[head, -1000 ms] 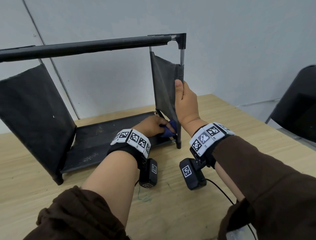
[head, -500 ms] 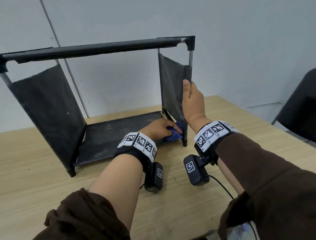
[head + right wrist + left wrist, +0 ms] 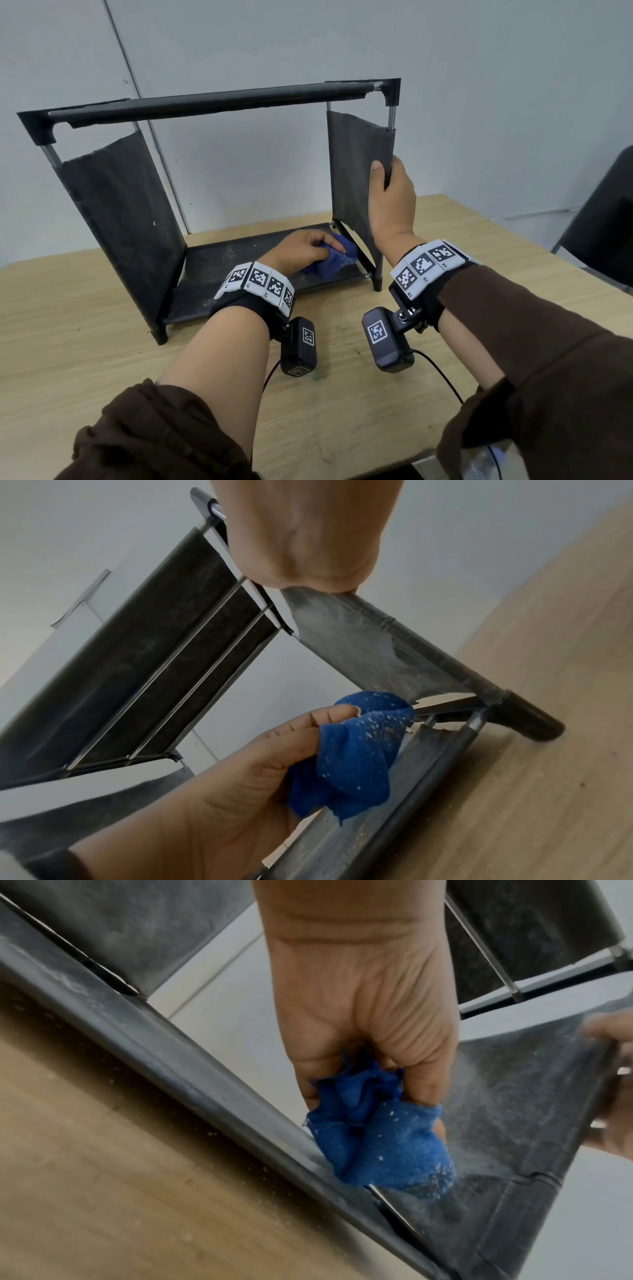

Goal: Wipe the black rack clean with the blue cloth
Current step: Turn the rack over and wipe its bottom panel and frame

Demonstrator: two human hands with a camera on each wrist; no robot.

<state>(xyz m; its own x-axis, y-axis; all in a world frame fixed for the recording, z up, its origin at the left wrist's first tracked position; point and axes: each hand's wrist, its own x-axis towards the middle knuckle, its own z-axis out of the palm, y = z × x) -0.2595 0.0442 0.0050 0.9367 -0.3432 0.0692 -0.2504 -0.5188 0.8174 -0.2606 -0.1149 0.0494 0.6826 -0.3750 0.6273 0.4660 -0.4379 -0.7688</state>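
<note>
The black rack (image 3: 219,102) stands on the wooden table, with fabric side panels and a dusty bottom shelf (image 3: 219,260). My left hand (image 3: 301,251) grips the bunched blue cloth (image 3: 334,262) and holds it against the shelf's right end, close to the right side panel (image 3: 356,178). The cloth (image 3: 380,1139) is speckled with pale crumbs and sits by the front rail (image 3: 192,1066). My right hand (image 3: 390,202) grips the front post of the right panel at mid height. From the right wrist, the cloth (image 3: 356,753) lies in the shelf corner.
The wooden table (image 3: 68,342) reaches a front edge near me and a right edge by a dark chair (image 3: 606,219). A pale wall (image 3: 479,85) stands close behind the rack. Crumbs lie on the table by the rack foot (image 3: 534,723).
The view has pulled back, showing the whole rack. My left hand with the cloth stays at the shelf's right end and shows more cloth. My right hand still holds the post.
</note>
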